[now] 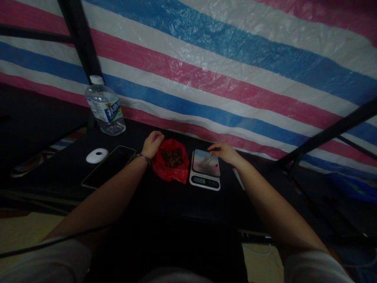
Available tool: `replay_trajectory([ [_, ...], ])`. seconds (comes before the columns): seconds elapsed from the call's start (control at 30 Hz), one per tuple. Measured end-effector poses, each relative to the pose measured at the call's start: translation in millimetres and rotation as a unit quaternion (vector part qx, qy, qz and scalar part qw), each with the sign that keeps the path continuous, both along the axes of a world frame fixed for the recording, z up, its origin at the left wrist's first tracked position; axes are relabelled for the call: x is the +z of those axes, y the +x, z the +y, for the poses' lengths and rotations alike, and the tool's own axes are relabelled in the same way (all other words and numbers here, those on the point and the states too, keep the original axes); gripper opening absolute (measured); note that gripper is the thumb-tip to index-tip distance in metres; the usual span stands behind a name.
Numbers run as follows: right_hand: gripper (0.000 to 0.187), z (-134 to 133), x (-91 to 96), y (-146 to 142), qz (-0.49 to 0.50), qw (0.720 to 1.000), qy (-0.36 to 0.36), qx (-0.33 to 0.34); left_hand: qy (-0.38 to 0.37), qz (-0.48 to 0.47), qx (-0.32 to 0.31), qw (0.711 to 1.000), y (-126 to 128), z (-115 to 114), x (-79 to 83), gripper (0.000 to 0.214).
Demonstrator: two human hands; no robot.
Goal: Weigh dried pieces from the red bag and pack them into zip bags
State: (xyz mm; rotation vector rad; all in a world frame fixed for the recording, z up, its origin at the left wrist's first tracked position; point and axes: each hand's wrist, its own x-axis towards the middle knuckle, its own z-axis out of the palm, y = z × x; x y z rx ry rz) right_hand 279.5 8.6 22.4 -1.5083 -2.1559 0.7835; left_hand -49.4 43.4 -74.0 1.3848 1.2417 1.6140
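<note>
A red plastic bag [165, 169] lies open on the black table [165, 200], with dark brown bits [172, 157] inside. My left hand [152, 143] rests at the bag's left rim, fingers curled on its edge. To the right stands a small white digital scale [205, 169] with a shiny platform. My right hand [222, 151] hovers over the scale's far right corner, fingertips pinched together; what they hold is too small to name.
A clear water bottle [105, 106] with a white cap stands at the back left. A white oval object [97, 155] and a dark phone [108, 166] lie left of the bag. A striped tarp [224, 63] hangs behind; black bars [326, 135] cross it.
</note>
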Motion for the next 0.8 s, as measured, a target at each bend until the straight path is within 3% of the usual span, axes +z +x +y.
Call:
replay_trajectory([
  [0.27,0.022,-5.0,5.8,0.5,-0.129,0.988,0.073,0.049,0.003,0.001,0.001,1.0,-1.3,1.4,-1.7,0.036],
  [0.63,0.032,-6.2,3.7,-5.4,-0.175,0.978,0.099,0.064,-0.007,-0.007,-0.006,1.0,-0.7,-1.5,0.7,0.034],
  [0.8,0.023,-4.3,7.8,-7.3,-0.203,0.971,0.101,0.073,-0.003,-0.026,-0.009,1.0,0.2,-1.2,1.5,0.034],
])
